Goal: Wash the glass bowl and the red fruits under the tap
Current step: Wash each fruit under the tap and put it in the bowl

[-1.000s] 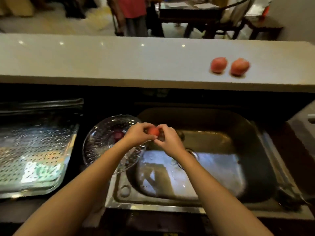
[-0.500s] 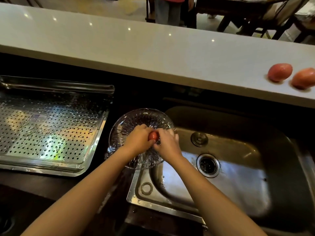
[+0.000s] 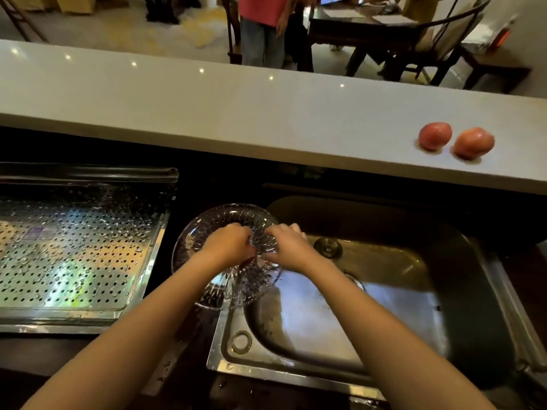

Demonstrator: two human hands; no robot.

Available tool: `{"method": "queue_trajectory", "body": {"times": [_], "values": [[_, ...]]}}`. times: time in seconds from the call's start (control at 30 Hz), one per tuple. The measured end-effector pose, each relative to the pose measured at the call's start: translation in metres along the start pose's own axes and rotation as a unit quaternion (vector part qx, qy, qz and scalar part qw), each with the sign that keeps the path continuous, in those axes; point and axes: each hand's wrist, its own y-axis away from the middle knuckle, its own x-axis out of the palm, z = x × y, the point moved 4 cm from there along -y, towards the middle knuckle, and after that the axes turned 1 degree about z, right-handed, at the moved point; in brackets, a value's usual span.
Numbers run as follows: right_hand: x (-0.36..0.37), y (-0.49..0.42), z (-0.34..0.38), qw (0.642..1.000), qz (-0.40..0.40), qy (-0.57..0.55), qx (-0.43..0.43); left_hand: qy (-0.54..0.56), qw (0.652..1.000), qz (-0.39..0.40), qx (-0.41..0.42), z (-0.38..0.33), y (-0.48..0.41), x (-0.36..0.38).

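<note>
The ribbed glass bowl [image 3: 189, 261] sits on the dark counter at the sink's left rim. Both my hands are down inside it. My left hand [image 3: 228, 244] is curled over a small red fruit [image 3: 251, 255], of which only a reddish sliver shows under the fingers. My right hand [image 3: 288, 247] hovers beside it with loosely bent fingers, its thumb tip close to the fruit, and it does not plainly hold anything. Two bigger red fruits [image 3: 435, 136] [image 3: 473, 142] lie on the pale raised counter at the far right. No tap or running water is in view.
The steel sink [image 3: 414, 291] with its drain lies to the right of the bowl. A wet perforated metal tray [image 3: 74, 255] fills the left side. The long pale counter [image 3: 207, 108] runs across behind. Beyond it stand a person, a table and chairs.
Both hands carried the small red fruit from over the sink leftwards and lowered it into the glass bowl. The fruit, plainly pinched between both hands before, is now mostly hidden.
</note>
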Motion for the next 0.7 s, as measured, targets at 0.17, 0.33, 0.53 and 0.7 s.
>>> {"method": "queue_trajectory", "body": {"times": [0.17,0.33,0.53,0.7], "values": [[-0.073,0.019,-0.022,0.998,0.048,-0.004,0.038,-0.048,0.995,0.056,0.072,-0.053,-0.009,-0.051],[-0.156,0.064,-0.048,0.996,-0.042,-0.032,0.072,-0.016,0.985,0.021,0.173,-0.126,-0.008,-0.112],[-0.233,0.108,-0.096,0.973,-0.162,-0.014,0.161,0.124,0.962,-0.063,0.235,-0.212,-0.029,-0.163],[-0.249,0.13,-0.14,0.911,-0.287,0.044,0.294,0.152,0.96,-0.133,0.192,-0.271,-0.068,-0.157]]}}
